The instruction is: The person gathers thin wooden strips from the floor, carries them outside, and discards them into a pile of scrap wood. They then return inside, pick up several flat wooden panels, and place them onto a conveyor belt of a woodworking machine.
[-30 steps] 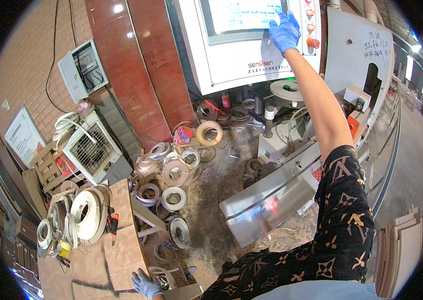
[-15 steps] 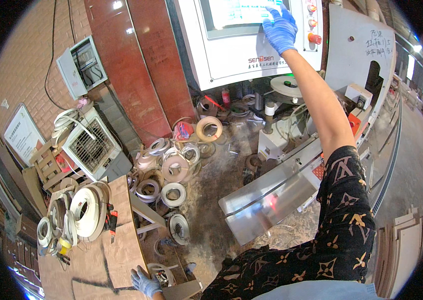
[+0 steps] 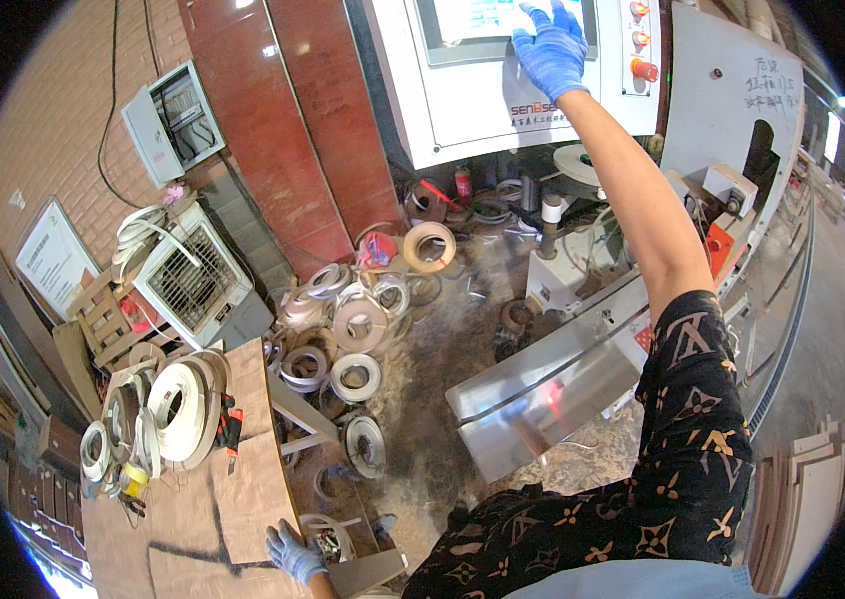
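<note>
My right hand (image 3: 553, 52), in a blue glove, reaches up to the touchscreen (image 3: 482, 18) of a white control panel (image 3: 422, 110), fingers spread over the glass. Whether a fingertip touches it I cannot tell. Beside the screen sit red knobs and a red push button (image 3: 644, 70). Low on the left, my gloved left hand (image 3: 293, 555) lies with fingers out on the edge of a wooden table (image 3: 193, 519). White and brown rolls of edge banding (image 3: 179, 411) stand on that table, near a red-and-black cutting tool (image 3: 233, 435).
Many edge banding coils (image 3: 360, 324) cover the floor between the table and the machine. A metal machine bed (image 3: 542, 399) juts out ahead of me. At left stand an air cooler (image 3: 195, 280) and an open electrical box (image 3: 173, 122). Boards (image 3: 797, 499) lean at the right.
My right hand has shifted slightly left and down across the touchscreen. My left hand stays on the table edge. The whole view has shifted a little.
</note>
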### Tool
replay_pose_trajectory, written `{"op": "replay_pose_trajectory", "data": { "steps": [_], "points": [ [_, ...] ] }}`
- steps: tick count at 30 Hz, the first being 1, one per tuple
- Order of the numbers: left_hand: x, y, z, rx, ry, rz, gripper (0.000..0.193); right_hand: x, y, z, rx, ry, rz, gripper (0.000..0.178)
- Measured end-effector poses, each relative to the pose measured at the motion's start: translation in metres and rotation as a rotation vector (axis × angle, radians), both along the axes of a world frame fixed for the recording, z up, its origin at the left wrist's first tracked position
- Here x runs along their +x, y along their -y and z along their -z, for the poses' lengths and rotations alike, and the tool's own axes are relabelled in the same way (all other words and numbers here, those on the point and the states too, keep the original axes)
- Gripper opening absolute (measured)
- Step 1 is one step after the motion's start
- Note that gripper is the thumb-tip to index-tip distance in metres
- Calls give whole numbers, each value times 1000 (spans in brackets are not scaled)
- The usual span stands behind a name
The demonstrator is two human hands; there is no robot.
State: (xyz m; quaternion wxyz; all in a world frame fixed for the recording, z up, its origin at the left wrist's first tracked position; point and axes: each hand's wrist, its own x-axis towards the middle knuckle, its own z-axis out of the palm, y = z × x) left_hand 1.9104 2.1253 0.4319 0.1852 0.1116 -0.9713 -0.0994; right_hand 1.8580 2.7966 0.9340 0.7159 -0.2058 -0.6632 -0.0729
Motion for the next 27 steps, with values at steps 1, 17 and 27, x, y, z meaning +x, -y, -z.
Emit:
{"op": "replay_pose_trajectory", "data": {
  "steps": [1, 17, 27],
  "points": [
    [0, 0, 0, 1, -8, -6, 74, -2, 2, 0, -20, 3, -15, 49],
    [-6, 0, -4, 1, 42, -23, 73, -35, 7, 9, 109, -62, 41, 43],
    [-9, 4, 1, 18, 55, -17, 75, -22, 26, 32, 48, 72, -6, 39]
  ]
}}
